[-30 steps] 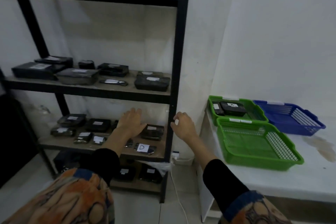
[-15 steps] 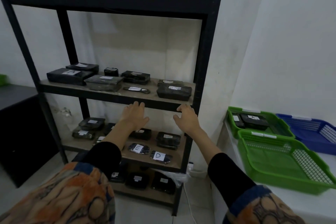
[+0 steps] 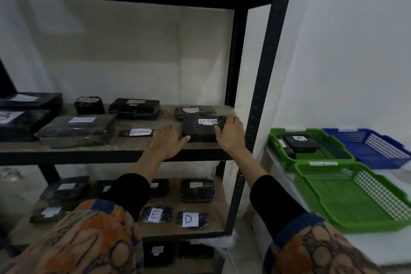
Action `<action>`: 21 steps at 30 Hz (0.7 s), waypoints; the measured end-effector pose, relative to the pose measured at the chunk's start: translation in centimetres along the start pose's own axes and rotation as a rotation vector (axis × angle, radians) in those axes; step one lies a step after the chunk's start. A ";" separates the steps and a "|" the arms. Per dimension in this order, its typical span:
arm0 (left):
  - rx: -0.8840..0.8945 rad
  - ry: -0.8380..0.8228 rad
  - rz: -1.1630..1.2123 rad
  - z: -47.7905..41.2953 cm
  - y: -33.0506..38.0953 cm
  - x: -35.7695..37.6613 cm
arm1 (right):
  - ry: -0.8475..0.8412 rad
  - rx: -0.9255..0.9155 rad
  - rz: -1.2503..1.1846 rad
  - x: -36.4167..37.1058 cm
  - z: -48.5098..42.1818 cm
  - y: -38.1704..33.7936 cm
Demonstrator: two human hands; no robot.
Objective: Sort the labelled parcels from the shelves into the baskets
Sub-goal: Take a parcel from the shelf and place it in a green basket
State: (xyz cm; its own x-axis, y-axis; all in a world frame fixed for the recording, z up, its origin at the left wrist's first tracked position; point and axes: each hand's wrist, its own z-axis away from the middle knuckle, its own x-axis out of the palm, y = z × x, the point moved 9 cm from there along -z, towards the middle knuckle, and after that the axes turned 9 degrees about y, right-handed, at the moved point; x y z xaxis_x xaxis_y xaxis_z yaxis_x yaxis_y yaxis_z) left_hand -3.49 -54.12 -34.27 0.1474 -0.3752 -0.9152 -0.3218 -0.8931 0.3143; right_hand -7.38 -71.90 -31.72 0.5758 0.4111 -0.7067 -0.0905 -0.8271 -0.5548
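RETURN parcel (image 3: 201,128), centre frame: long axis left-right along the shelf (image 3: 124,147) front edge. Your right hand (image 3: 230,133) grips its right end; your left hand (image 3: 168,142) lies spread, thumb touching.

Plain white walls (image 3: 355,51) meet at a corner — dim light, a white table (image 3: 395,249) below.

Blurred, unreadable rear labels (image 3: 190,109); leftmost parcel (image 3: 17,124) partly beyond left edge

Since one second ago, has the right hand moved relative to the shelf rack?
Yes. The right hand rose from below the middle shelf, beside the front post, and now grips the RETURN parcel on that shelf.
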 end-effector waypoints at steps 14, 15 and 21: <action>-0.085 0.033 0.387 -3.0 -0.5 4.3 | 0.035 0.412 -0.138 3.3 -2.0 5.2; -0.089 0.042 0.415 -2.9 -0.7 4.3 | 0.059 0.410 -0.196 3.2 -2.0 5.2; -0.106 0.145 0.679 -1.7 -2.3 3.2 | 0.050 0.418 -0.660 3.2 -1.0 4.7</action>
State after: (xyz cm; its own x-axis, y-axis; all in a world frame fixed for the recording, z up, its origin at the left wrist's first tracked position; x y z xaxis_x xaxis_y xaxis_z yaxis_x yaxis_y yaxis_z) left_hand -0.68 -53.68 -37.53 0.0715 -0.8812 -0.4674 -0.2952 -0.4663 0.8339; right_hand -5.11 -74.85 -36.16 0.6521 0.7416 -0.1576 -0.0090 -0.2003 -0.9797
